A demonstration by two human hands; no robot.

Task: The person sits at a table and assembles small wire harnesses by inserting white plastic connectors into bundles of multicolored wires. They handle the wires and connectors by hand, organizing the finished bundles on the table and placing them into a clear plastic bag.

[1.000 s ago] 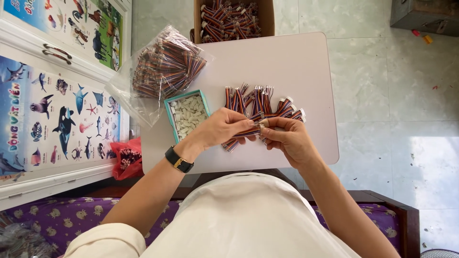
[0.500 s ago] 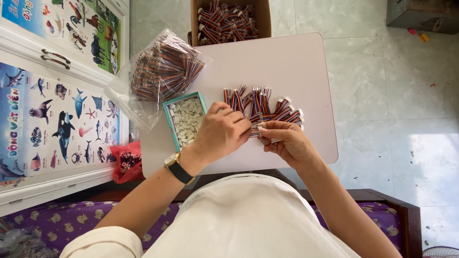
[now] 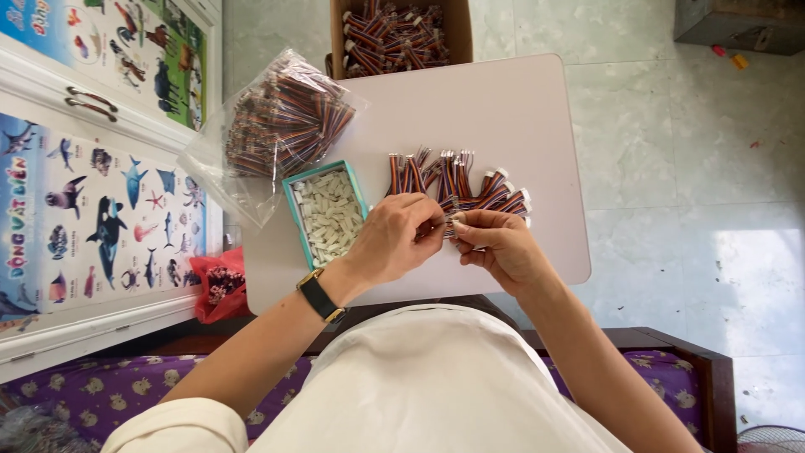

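Left hand and right hand each grip one small wire bundle pinched between their fingertips; loose bundles lie just beyond.

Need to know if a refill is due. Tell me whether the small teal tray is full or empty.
Nearly full. The teal tray on the white table holds a heap of small white connector pieces covering its floor, beside the left hand.

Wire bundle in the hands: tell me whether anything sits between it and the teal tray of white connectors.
Nothing separate does. The left hand and right hand pinch the wire bundle together over the table; the teal tray lies just beyond the left hand, which itself fills that gap.
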